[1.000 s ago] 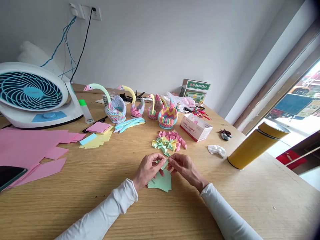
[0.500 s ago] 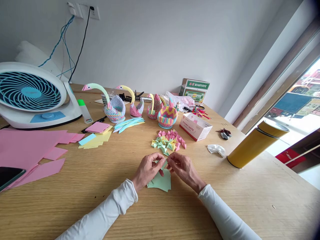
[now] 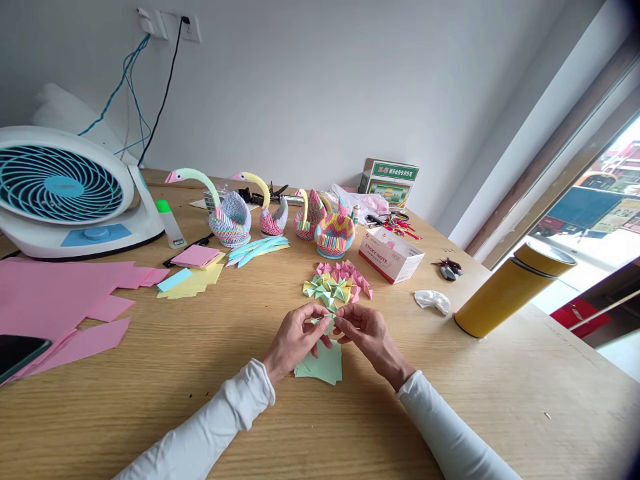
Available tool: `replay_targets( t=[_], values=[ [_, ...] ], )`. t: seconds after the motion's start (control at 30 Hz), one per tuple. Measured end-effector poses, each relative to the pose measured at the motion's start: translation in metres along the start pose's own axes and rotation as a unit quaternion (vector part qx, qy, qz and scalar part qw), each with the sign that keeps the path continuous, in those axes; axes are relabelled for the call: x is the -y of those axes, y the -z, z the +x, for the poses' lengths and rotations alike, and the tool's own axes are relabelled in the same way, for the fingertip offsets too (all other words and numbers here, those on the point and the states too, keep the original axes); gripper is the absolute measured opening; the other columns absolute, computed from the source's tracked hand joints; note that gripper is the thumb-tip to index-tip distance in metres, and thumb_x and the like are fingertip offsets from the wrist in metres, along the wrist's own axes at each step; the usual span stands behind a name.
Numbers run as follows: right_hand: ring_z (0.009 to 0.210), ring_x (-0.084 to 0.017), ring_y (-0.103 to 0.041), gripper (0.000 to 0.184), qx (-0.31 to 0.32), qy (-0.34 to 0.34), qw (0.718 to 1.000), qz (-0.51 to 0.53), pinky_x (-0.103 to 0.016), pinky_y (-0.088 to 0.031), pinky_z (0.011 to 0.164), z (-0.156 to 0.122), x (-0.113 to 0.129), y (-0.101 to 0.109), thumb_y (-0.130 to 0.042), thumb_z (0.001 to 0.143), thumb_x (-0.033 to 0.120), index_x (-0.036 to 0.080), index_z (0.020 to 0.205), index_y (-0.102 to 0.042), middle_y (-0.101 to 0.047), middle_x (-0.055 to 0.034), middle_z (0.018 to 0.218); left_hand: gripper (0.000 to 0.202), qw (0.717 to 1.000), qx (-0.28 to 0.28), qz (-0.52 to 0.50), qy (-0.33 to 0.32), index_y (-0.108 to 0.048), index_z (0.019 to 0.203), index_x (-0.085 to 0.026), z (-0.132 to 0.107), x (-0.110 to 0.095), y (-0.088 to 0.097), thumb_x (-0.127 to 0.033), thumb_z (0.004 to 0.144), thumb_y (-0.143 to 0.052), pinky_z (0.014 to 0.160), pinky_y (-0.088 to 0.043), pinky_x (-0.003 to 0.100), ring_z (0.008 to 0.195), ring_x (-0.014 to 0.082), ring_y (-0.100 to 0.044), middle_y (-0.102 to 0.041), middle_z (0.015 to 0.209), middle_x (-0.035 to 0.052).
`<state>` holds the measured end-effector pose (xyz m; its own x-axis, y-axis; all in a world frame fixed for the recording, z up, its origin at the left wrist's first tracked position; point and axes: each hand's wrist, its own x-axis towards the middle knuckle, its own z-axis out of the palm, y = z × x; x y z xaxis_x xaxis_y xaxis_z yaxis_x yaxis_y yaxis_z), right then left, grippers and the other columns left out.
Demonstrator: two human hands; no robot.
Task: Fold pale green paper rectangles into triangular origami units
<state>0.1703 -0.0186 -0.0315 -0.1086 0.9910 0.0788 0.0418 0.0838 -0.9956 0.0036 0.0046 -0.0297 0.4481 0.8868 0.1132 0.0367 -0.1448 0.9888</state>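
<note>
My left hand (image 3: 295,337) and my right hand (image 3: 367,333) meet over the wooden table (image 3: 200,400), both pinching a small green paper piece (image 3: 326,323) between their fingertips. Under them lies a small stack of green paper slips (image 3: 323,365). Just beyond my fingers sits a heap of folded pink, yellow and green paper triangles (image 3: 337,281).
Several paper swans (image 3: 231,217) stand at the back, with a white sticky-note box (image 3: 391,253) to their right. A white and teal fan (image 3: 67,193) and pink sheets (image 3: 55,293) fill the left. A yellow flask (image 3: 510,290), crumpled tissue (image 3: 433,300) and yellow slips (image 3: 193,283) lie around.
My fingers have worked the green piece tighter between them; the hands stay in the same place. The view shifted slightly.
</note>
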Motion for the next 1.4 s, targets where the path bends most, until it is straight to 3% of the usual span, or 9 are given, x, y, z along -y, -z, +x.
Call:
replay_targets(
  t=[0.13, 0.33, 0.5, 0.7, 0.8, 0.9, 1.07, 1.4],
  values=[
    [0.066, -0.013, -0.062, 0.026, -0.027, 0.01, 0.999, 0.043, -0.024, -0.053, 0.059, 0.0001, 0.0008, -0.0009, -0.07, 0.076, 0.04, 0.016, 0.081, -0.062, -0.062, -0.0012, 0.072, 0.038, 0.997, -0.011, -0.077, 0.029, -0.049, 0.105, -0.017, -0.0003, -0.0042, -0.0009, -0.038, 0.078, -0.065, 0.041, -0.049, 0.02, 0.062, 0.0141, -0.065, -0.059, 0.098, 0.0063],
    [0.065, -0.012, -0.059, 0.02, -0.054, 0.025, 0.994, 0.089, -0.024, -0.053, 0.06, -0.0001, 0.0003, -0.0023, -0.072, 0.074, 0.034, 0.017, 0.081, -0.064, -0.061, -0.0002, 0.072, 0.031, 0.996, 0.001, -0.083, 0.034, -0.052, 0.095, -0.014, 0.0008, -0.0028, 0.0007, -0.037, 0.078, -0.065, 0.043, -0.048, 0.02, 0.054, 0.0114, -0.063, -0.062, 0.089, 0.0059],
    [0.061, -0.011, -0.057, 0.015, -0.066, 0.015, 0.99, 0.121, -0.024, -0.052, 0.059, -0.0015, 0.0016, -0.004, -0.072, 0.073, 0.03, 0.017, 0.078, -0.066, -0.06, 0.0012, 0.069, 0.027, 0.995, 0.008, -0.094, 0.027, -0.054, 0.096, -0.014, -0.0008, -0.0064, 0.0007, -0.034, 0.08, -0.063, 0.047, -0.047, 0.02, 0.062, 0.015, -0.065, -0.064, 0.076, 0.0038],
    [0.06, -0.011, -0.057, 0.014, -0.07, 0.015, 0.99, 0.121, -0.025, -0.053, 0.061, -0.0019, 0.0039, -0.0053, -0.072, 0.071, 0.029, 0.017, 0.074, -0.065, -0.059, 0.0018, 0.065, 0.022, 0.986, 0.032, -0.16, 0.046, -0.057, 0.093, -0.014, -0.0033, -0.0105, 0.0021, -0.029, 0.079, -0.062, 0.056, -0.051, 0.024, 0.069, 0.0174, -0.067, -0.064, 0.085, 0.0051],
    [0.06, -0.012, -0.057, 0.016, -0.061, 0.026, 0.993, 0.097, -0.025, -0.053, 0.059, -0.0023, 0.0054, -0.0056, -0.071, 0.073, 0.031, 0.017, 0.075, -0.065, -0.059, 0.0014, 0.067, 0.022, 0.977, 0.036, -0.201, 0.065, -0.058, 0.092, -0.015, -0.0031, -0.0104, 0.0032, -0.035, 0.083, -0.057, 0.057, -0.053, 0.025, 0.069, 0.0166, -0.067, -0.062, 0.094, 0.0058],
    [0.061, -0.013, -0.057, 0.016, -0.047, 0.041, 0.997, 0.044, -0.026, -0.054, 0.058, -0.0029, 0.0058, -0.0056, -0.069, 0.075, 0.033, 0.017, 0.077, -0.066, -0.059, 0.0003, 0.068, 0.029, 0.98, 0.016, -0.179, 0.084, -0.059, 0.091, -0.014, -0.0023, -0.01, 0.0035, -0.042, 0.082, -0.06, 0.053, -0.051, 0.022, 0.065, 0.0146, -0.066, -0.062, 0.095, 0.0062],
    [0.063, -0.014, -0.059, 0.018, -0.037, 0.065, 0.997, -0.017, -0.026, -0.054, 0.055, -0.0028, 0.0042, -0.0051, -0.067, 0.076, 0.035, 0.018, 0.079, -0.065, -0.06, -0.0021, 0.074, 0.034, 0.983, 0.043, -0.142, 0.104, -0.064, 0.093, -0.012, -0.0022, -0.0081, 0.0036, -0.043, 0.078, -0.065, 0.053, -0.05, 0.02, 0.07, 0.0164, -0.067, -0.064, 0.088, 0.0069],
    [0.068, -0.013, -0.059, 0.028, -0.033, 0.077, 0.996, 0.034, -0.025, -0.053, 0.059, -0.0031, 0.0051, -0.0019, -0.071, 0.076, 0.032, 0.02, 0.097, -0.059, -0.064, -0.0008, 0.077, 0.032, 0.991, 0.053, -0.107, 0.065, -0.064, 0.091, -0.013, -0.0023, -0.0066, 0.0049, -0.043, 0.079, -0.064, 0.048, -0.048, 0.018, 0.07, 0.0153, -0.066, -0.062, 0.086, 0.0044]
  ],
)
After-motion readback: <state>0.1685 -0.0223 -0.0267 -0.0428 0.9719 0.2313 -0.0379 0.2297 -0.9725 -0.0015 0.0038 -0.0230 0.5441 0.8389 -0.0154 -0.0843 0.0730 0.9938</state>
